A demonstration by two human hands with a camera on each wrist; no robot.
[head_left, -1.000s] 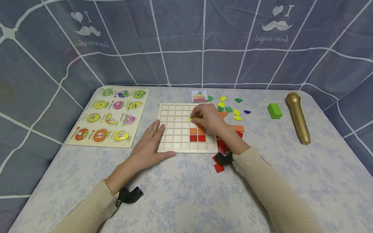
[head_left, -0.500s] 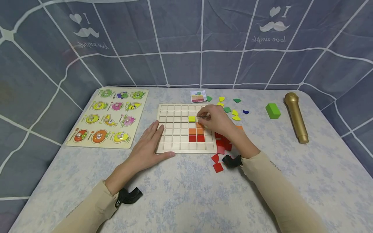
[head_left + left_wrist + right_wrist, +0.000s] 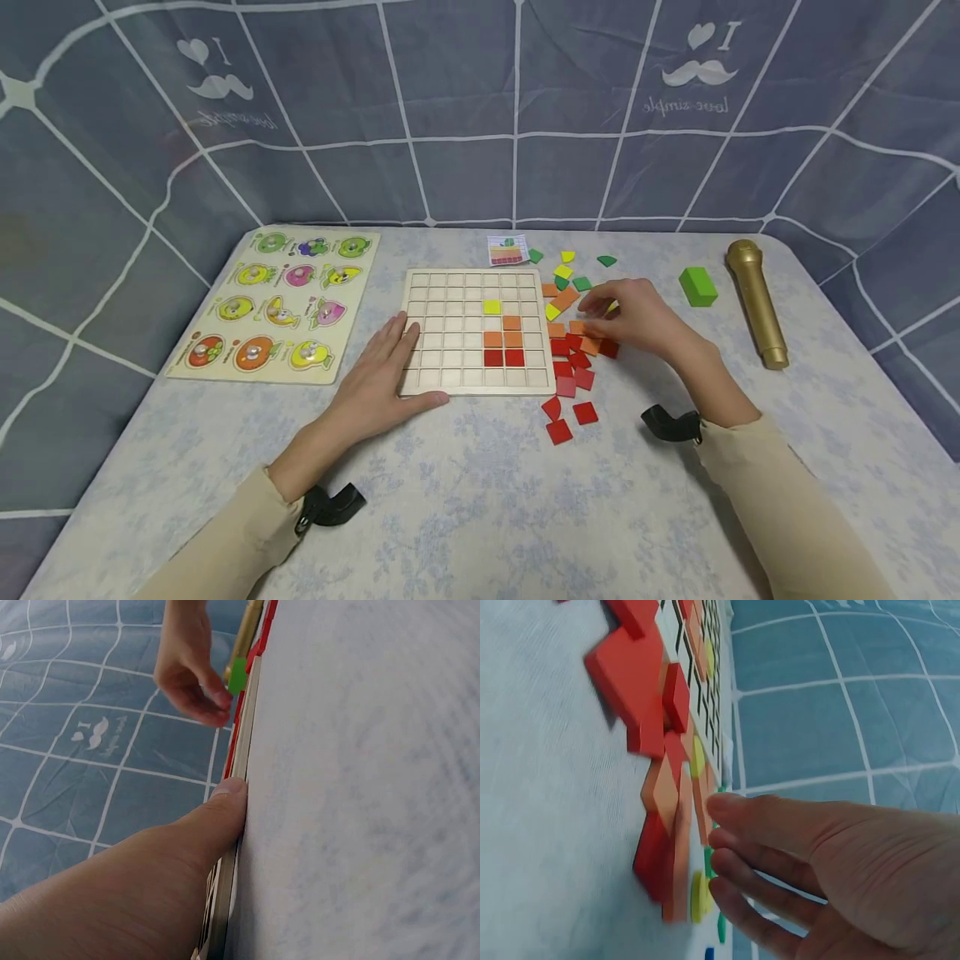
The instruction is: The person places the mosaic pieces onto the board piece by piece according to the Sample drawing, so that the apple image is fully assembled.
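Observation:
A wooden grid board (image 3: 452, 287) lies in the middle of the table. Its cells hold one yellow tile (image 3: 491, 307), several tiles that include an orange tile (image 3: 492, 339), and a red tile (image 3: 492, 358). My left hand (image 3: 381, 367) rests at the board's lower left corner, fingers over its left edge and thumb along the near edge. Right of the board, my right hand (image 3: 637, 315) hovers low over loose pieces, thumb and fingers apart with nothing seen between them. Beneath and beside it are red pieces (image 3: 584, 379), orange pieces (image 3: 566, 298) and yellow pieces (image 3: 697, 896), some hidden by the fingers.
A small pattern card (image 3: 507, 250) lies behind the board, near green pieces (image 3: 607, 261). To the right stand a green block (image 3: 698, 287) and a gold microphone (image 3: 756, 304). A fruit puzzle board (image 3: 273, 304) lies left. A tile-patterned curtain (image 3: 465, 175) borders the table.
My right hand has moved right, off the grid board to the loose pieces. The yellow tile it held now sits in a cell. My left hand has stayed at the board's edge.

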